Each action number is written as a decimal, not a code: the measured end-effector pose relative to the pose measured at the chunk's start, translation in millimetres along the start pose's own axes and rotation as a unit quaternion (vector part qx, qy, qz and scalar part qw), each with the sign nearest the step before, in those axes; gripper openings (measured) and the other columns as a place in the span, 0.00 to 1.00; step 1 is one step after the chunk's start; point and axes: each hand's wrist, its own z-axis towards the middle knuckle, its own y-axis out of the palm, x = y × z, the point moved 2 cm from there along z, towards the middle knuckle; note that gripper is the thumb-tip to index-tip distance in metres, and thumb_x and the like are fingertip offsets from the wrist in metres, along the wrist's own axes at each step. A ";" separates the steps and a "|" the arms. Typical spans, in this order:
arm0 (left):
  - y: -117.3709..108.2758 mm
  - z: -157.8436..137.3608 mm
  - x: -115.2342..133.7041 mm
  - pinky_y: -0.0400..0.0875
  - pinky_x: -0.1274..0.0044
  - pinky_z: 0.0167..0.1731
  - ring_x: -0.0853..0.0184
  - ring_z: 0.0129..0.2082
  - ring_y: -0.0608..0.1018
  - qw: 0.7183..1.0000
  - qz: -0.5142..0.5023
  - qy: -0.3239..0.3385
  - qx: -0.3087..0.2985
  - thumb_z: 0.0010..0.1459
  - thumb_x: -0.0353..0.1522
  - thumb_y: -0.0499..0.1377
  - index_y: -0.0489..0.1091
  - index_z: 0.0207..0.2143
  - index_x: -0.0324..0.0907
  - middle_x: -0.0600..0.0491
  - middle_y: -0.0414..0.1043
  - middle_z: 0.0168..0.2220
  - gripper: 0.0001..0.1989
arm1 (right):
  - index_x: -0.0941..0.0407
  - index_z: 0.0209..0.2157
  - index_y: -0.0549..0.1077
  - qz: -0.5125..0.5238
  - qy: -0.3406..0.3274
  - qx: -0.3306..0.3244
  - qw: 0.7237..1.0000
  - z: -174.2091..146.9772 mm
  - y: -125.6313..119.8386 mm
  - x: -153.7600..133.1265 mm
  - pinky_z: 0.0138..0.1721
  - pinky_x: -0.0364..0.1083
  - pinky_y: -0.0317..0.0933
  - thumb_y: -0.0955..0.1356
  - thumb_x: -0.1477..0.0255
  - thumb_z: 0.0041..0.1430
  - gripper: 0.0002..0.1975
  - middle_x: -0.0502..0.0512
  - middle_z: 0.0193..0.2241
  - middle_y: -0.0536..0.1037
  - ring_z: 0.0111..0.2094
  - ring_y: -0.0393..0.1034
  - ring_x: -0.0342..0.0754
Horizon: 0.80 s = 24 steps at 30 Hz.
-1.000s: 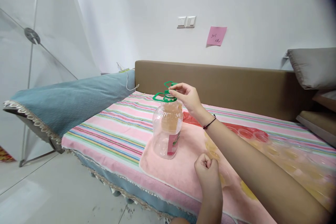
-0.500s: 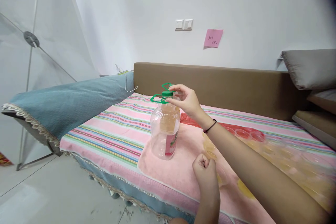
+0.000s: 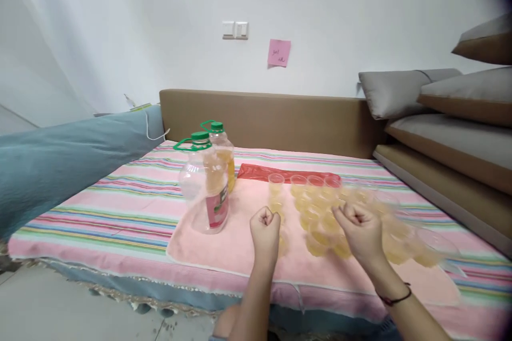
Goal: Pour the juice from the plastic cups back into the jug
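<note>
The sofa [image 3: 276, 123] carries everything and wears a striped cloth [image 3: 112, 197]. Cushions [image 3: 468, 128] are stacked at the far right, presumably to free the seat.

The pink mat [image 3: 224, 248] lies over the cloth; it likely protects the fabric from drips.

The near jug [image 3: 200, 186] stands upright on the left part of the mat, capped, and appears empty. The far jug [image 3: 224, 144], also capped and upright, stands behind it with yellow liquid inside; its base is hidden. This left position presumably keeps both tall vessels away from the cups.

The red bag [image 3: 260, 171] lies flat along the far edge of the mat.

The left hand [image 3: 265, 226] is a fist, fingers folded, near a single file of cups [image 3: 276, 186]. The right hand [image 3: 362, 232] is likewise folded, over the grouped cups [image 3: 316, 208] farther right. Neither visibly grips anything; contact cannot be determined.

The cups hold yellow liquid and are packed closely, probably for stability. Those at the right are blurred.
</note>
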 end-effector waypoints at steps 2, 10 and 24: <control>12.6 0.2 4.9 0.48 0.79 0.23 0.75 0.20 0.51 0.999 0.016 0.023 -0.037 0.41 0.35 0.58 0.46 0.15 0.46 0.62 0.42 0.17 0.18 | 0.53 0.18 0.45 -0.016 0.040 0.010 0.999 -17.7 -16.4 22.2 0.22 0.42 0.46 0.71 0.69 0.55 0.28 0.42 0.17 0.47 0.19 0.42 0.37; 61.9 -10.4 7.8 0.46 0.80 0.22 0.76 0.17 0.51 0.984 0.043 0.053 -0.163 0.49 0.36 0.66 0.71 0.31 0.41 0.66 0.46 0.15 0.10 | 0.58 0.50 0.72 0.006 0.123 0.006 0.992 -13.2 -54.9 32.3 0.22 0.40 0.44 0.72 0.69 0.55 0.21 0.37 0.17 0.49 0.19 0.43 0.38; 78.3 -35.7 8.2 0.48 0.83 0.21 0.77 0.18 0.49 0.940 0.025 -0.016 -0.340 0.52 0.37 0.71 0.23 0.71 0.52 0.69 0.48 0.17 0.64 | 0.50 0.72 0.29 0.122 0.183 -0.078 0.972 -20.5 -53.2 12.1 0.25 0.40 0.59 0.72 0.72 0.53 0.58 0.37 0.19 0.63 0.20 0.58 0.40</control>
